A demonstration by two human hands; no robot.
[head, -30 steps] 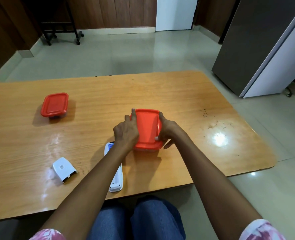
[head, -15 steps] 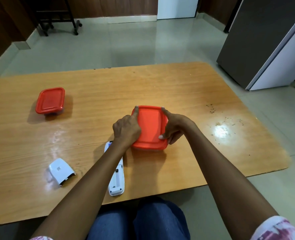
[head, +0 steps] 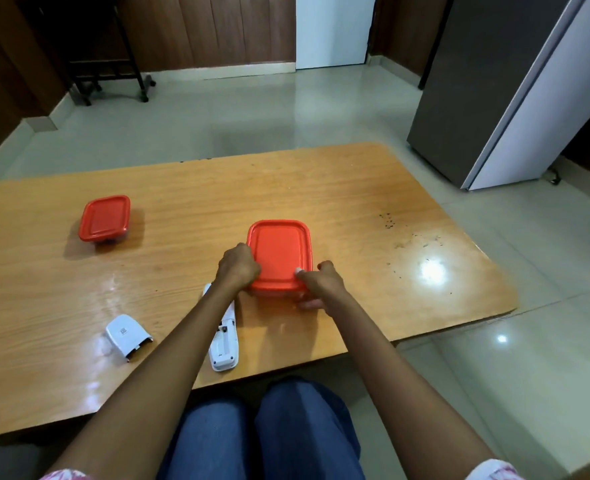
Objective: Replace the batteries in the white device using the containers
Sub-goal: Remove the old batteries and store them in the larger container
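A red-lidded container stands on the wooden table in front of me. My left hand grips its left near side. My right hand holds its near right corner, thumb on the lid, fingers under the rim. The white device lies face down by my left forearm, its battery bay uncovered. Its white back cover lies apart to the left. A second, smaller red-lidded container sits closed at the far left.
Dark crumbs and a glare spot mark the table's right part. A grey refrigerator stands on the floor to the right. A black wheeled stand is at the back left. My knees are under the near table edge.
Both hands slid from the container's sides toward its near edge; the right thumb now presses the near right corner of the lid. The container stays on the table.
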